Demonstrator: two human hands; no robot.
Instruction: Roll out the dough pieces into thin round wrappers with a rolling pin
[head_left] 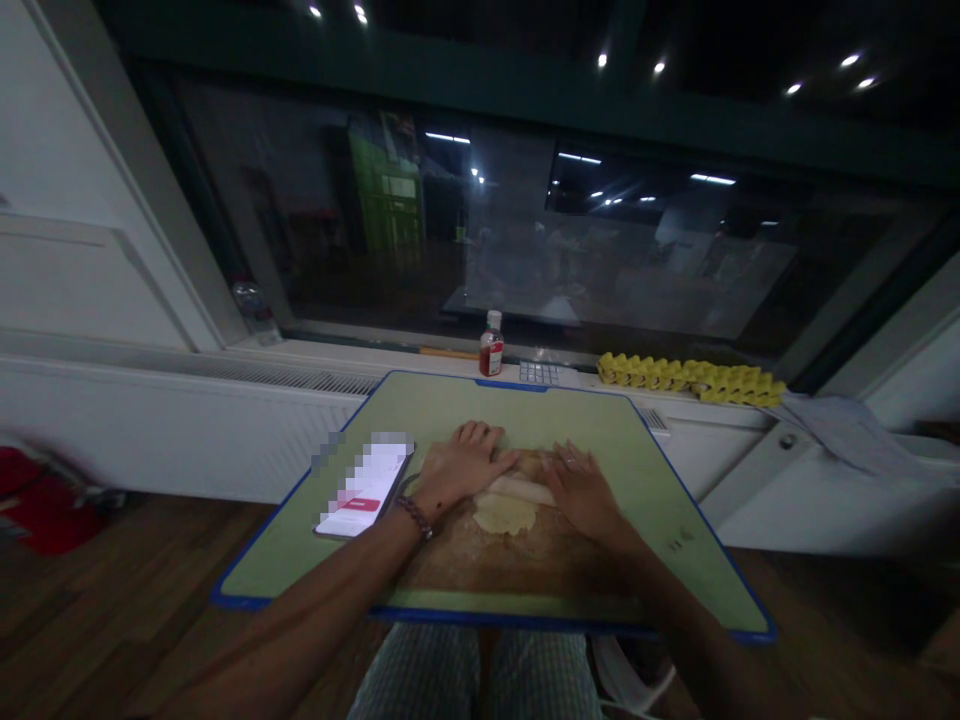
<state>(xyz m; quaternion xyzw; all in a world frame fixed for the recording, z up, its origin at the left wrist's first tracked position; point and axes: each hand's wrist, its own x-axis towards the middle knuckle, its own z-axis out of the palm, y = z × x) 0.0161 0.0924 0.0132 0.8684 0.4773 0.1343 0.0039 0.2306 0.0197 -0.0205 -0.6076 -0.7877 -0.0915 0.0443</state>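
Observation:
A pale rolling pin (523, 488) lies crosswise on a flattened piece of dough (504, 515). Under both is a brown wooden board (517, 575). My left hand (463, 462) rests palm down on the pin's left end, its fingers stretched forward; a beaded bracelet circles that wrist. Over the pin's right end lies my right hand (581, 485), also palm down with fingers extended, and a ring shows on it. The palms hide both ends of the pin. The dough's near edge is uneven and shows between my hands.
The board sits on a green folding table (660, 440) with a blue rim. A lit phone (367, 490) lies left of my left wrist. Along the windowsill stand a red-labelled bottle (491, 345), a blister-like pack (540, 373) and yellow egg cartons (686, 378).

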